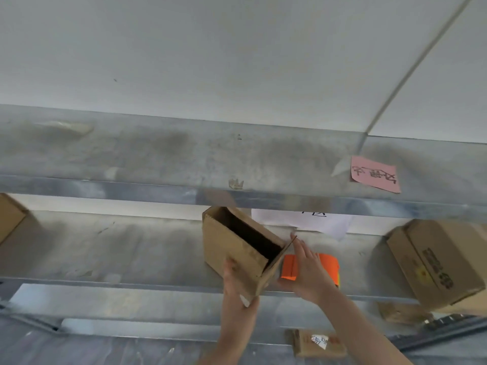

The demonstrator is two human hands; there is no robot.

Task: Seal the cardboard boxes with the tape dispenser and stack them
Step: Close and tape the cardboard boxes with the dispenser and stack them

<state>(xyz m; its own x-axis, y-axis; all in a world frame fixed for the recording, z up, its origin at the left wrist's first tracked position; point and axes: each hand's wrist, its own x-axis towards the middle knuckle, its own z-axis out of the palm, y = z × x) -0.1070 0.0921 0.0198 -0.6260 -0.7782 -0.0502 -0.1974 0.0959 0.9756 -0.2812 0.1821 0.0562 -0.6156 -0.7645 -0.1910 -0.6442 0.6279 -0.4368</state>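
Observation:
A small open cardboard box (232, 246) is tilted over the metal shelf (131, 248), its dark inside facing up and right. My left hand (238, 291) grips its near lower corner from below. My right hand (307, 270) lies with straight fingers against the box's open right flap (279, 264). Behind that hand an orange tape dispenser (328, 267) sits on the shelf, partly hidden.
A larger printed cardboard box (437, 262) stands at the right, another box (10, 217) at the left edge. A pink note (374, 173) sticks on the upper shelf beam, white paper (316, 219) below it. Flat cardboard pieces (319, 342) lie lower down.

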